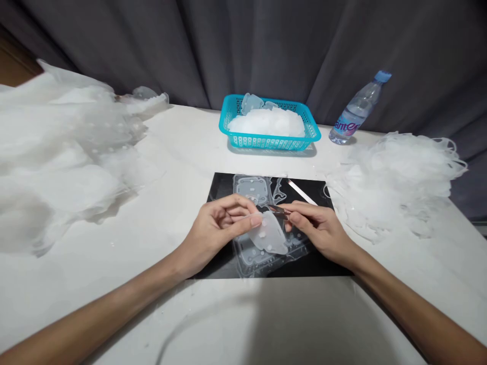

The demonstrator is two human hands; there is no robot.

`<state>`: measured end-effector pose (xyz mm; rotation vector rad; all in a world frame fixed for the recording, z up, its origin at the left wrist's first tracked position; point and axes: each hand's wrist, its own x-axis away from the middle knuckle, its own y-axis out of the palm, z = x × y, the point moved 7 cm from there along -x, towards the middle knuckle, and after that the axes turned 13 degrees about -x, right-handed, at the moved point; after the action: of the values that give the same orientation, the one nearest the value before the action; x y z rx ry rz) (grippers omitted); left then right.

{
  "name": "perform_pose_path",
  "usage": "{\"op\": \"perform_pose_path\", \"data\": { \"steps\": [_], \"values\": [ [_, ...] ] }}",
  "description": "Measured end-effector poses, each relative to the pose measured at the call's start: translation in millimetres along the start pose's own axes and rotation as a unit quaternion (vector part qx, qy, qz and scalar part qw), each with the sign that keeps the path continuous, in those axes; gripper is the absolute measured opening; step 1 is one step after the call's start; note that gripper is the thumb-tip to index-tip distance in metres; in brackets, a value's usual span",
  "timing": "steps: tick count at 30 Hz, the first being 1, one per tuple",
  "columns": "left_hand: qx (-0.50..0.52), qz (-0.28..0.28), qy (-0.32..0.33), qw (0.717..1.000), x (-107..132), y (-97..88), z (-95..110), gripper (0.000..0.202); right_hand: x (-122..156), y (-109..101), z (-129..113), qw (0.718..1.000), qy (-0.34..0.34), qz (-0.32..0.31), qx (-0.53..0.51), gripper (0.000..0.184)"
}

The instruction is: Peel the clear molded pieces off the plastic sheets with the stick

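Observation:
Between the thumb and fingers of my left hand [228,220] is a translucent white plastic piece [270,235] with a curved outline and small raised spots. My right hand [317,225] is closed around what look like small metal scissors [279,210], their blades at the piece's upper edge. Most of the tool's handle is hidden by my fingers. Beneath both hands lies a black mat [218,261], and on it a clear moulded sheet [253,190] with rounded outlines, partly covered by my hands and the piece.
A white stick-like tool [302,192] lies on the mat's far right. Behind stands a turquoise basket [266,142] holding white pieces. A water bottle [357,111] is to its right. Translucent sheets [68,152] are heaped left, looped offcuts [399,182] right. A grey curtain [247,45] hangs behind.

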<state>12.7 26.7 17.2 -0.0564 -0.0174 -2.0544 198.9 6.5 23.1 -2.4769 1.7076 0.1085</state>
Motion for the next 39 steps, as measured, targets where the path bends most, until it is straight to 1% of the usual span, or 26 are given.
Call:
{"op": "perform_pose_path", "data": {
  "steps": [2, 4, 9, 12, 16, 26, 32, 39],
  "values": [
    [-0.002, 0.002, 0.000, 1.000, 1.1, 0.2, 0.1, 0.010, 0.8, 3.1, -3.4, 1.000, -0.030, 0.005, -0.002, 0.030],
    [-0.009, 0.008, 0.003, 1.000, 2.0, 0.0, 0.9, 0.010, 2.2, 6.3, -4.9, 0.999, -0.043, 0.010, -0.007, 0.034],
    [-0.013, 0.021, 0.018, 1.000, 2.2, -0.1, 4.8, 0.008, 4.2, 8.7, -5.7, 0.999, -0.049, 0.018, -0.014, 0.032],
    [-0.010, 0.025, 0.026, 0.999, 2.6, 0.1, 6.2, 0.006, 3.5, 7.7, -6.4, 0.999, -0.051, 0.012, -0.015, 0.035],
    [-0.013, 0.028, 0.037, 0.999, 4.1, 0.2, 7.5, 0.006, 2.4, 9.0, -8.1, 0.999, -0.054, 0.001, -0.006, 0.029],
    [-0.015, 0.038, 0.051, 0.998, 3.7, 1.0, 9.7, 0.006, 4.4, 12.3, -10.5, 0.998, -0.067, 0.000, 0.012, 0.031],
    [-0.015, 0.041, 0.045, 0.998, 6.2, 2.5, 13.1, 0.006, 4.2, 12.4, -11.6, 0.996, -0.077, 0.007, 0.034, 0.032],
    [-0.054, 0.062, 0.036, 0.996, 7.5, -1.0, 12.7, 0.011, 5.7, 12.6, -14.3, 0.994, -0.095, 0.012, 0.051, 0.032]
  ]
}}
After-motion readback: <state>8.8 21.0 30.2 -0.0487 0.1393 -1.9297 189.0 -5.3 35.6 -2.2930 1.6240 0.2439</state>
